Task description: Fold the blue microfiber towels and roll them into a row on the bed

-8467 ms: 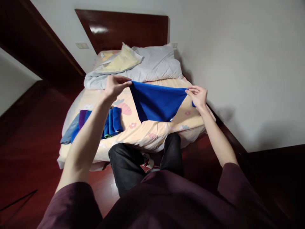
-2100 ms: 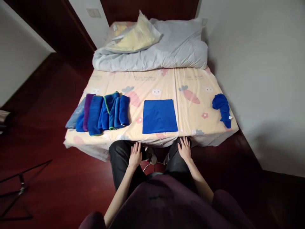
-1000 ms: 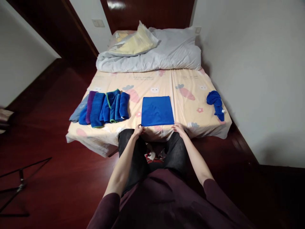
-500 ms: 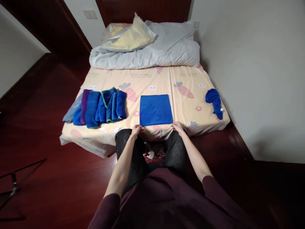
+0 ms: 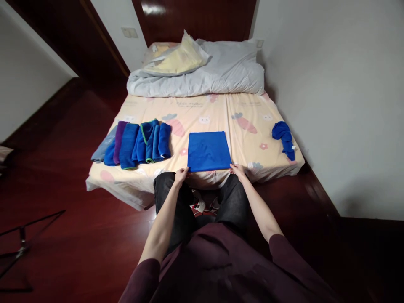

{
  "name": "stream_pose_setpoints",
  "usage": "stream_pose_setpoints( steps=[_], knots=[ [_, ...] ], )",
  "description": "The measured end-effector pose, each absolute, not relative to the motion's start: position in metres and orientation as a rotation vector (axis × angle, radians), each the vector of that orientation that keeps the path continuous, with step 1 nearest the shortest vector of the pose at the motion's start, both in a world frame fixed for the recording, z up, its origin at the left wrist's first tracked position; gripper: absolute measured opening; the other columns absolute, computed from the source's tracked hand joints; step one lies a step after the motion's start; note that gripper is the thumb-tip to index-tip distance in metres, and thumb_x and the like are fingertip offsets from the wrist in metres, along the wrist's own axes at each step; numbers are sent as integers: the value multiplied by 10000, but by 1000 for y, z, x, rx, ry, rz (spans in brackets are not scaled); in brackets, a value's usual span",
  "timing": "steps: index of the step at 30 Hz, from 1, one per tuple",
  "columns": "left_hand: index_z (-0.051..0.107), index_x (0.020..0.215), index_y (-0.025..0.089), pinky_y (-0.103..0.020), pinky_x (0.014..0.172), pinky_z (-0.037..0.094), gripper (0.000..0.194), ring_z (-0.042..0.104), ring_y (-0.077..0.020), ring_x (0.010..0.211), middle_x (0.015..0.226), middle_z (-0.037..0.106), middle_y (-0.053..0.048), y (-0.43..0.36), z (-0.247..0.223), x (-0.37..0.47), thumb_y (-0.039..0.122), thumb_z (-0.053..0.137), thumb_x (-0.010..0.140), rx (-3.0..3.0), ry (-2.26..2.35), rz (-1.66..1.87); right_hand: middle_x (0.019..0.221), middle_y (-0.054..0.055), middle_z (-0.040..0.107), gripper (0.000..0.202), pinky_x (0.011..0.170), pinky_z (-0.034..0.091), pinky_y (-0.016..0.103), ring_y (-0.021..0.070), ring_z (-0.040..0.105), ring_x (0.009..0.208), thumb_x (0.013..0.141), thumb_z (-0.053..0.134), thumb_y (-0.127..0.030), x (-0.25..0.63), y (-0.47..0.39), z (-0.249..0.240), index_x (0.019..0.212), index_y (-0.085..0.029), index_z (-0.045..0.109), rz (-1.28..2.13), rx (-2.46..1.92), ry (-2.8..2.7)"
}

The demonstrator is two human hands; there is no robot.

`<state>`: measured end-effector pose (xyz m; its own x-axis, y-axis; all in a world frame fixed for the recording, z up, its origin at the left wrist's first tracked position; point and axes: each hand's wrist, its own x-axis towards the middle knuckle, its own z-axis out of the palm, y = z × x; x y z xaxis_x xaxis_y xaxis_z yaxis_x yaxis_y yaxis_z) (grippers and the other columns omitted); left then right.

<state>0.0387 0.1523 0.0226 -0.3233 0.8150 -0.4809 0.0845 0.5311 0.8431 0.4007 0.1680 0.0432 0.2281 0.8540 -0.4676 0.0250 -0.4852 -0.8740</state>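
Note:
A blue towel (image 5: 209, 150) lies flat as a near-square on the bed, close to its front edge. At its near left corner, my left hand (image 5: 181, 176) is closed, thumb and fingers pinching the cloth. My right hand (image 5: 239, 171) pinches the near right corner in the same way. Left of the towel, several rolled or folded towels (image 5: 128, 147) in blue, purple and grey-blue lie side by side, some with green edging. A crumpled blue cloth (image 5: 283, 136) with a small white tag sits near the bed's right edge.
The bed (image 5: 208, 115) has a cream sheet with carrot prints. A grey quilt (image 5: 221, 80) and a yellow pillow in a clear bag (image 5: 179, 57) are at its head. A wall (image 5: 331, 105) stands on the right; a black stand (image 5: 22, 244) is on the floor at lower left.
The view has tilted up slightly, so the bed sits lower in the picture. Both hands have closed more firmly on the towel's near corners. The towel remains flat.

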Motion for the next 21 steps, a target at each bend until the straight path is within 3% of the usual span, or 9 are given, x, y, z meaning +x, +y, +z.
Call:
stream_pose_setpoints(
  steps=[4, 7, 10, 15, 18, 21],
  knots=[
    [632, 808, 201, -282, 686, 580, 322, 719, -190, 698, 741, 737, -55, 151, 21, 39, 474, 804, 798, 800, 1782, 904, 656, -32, 685, 177, 509, 497, 152, 104, 650, 551, 878, 766, -222, 400, 164, 40, 959, -203, 610, 1279, -1696, -845],
    [644, 974, 209, -250, 639, 547, 349, 680, -155, 638, 711, 702, -6, 152, 23, 42, 440, 818, 778, 789, 1744, 992, 683, -36, 691, 228, 532, 504, 178, 115, 644, 576, 863, 748, -289, 401, 163, 40, 1062, -204, 674, 1237, -1646, -999],
    [686, 1130, 199, -231, 614, 515, 456, 637, -136, 608, 657, 641, 26, 156, 28, 43, 473, 803, 785, 827, 1646, 1075, 794, 4, 740, 220, 610, 530, 212, 127, 658, 665, 856, 730, -325, 405, 166, 41, 1025, -186, 745, 1232, -1584, -1131],
    [773, 1055, 150, -257, 638, 515, 559, 665, -168, 722, 759, 698, -37, 161, 38, 40, 573, 864, 702, 846, 1586, 1081, 725, -20, 694, 400, 696, 533, 262, 148, 616, 674, 634, 887, -222, 409, 175, 42, 1014, -160, 779, 1159, -1537, -1292],
    [774, 1087, 157, -299, 742, 562, 601, 705, -195, 811, 862, 753, -58, 164, 39, 38, 478, 949, 610, 908, 1555, 1066, 674, -31, 638, 281, 682, 518, 278, 156, 580, 646, 632, 861, -195, 409, 183, 42, 898, -171, 773, 1060, -1598, -1365],
    [777, 1046, 164, -322, 825, 579, 508, 721, -205, 831, 844, 757, -50, 168, 37, 36, 376, 942, 614, 999, 1588, 1048, 784, 9, 666, 130, 764, 545, 309, 177, 607, 724, 678, 787, -161, 406, 192, 42, 797, -194, 749, 901, -1679, -1441]
  ],
)
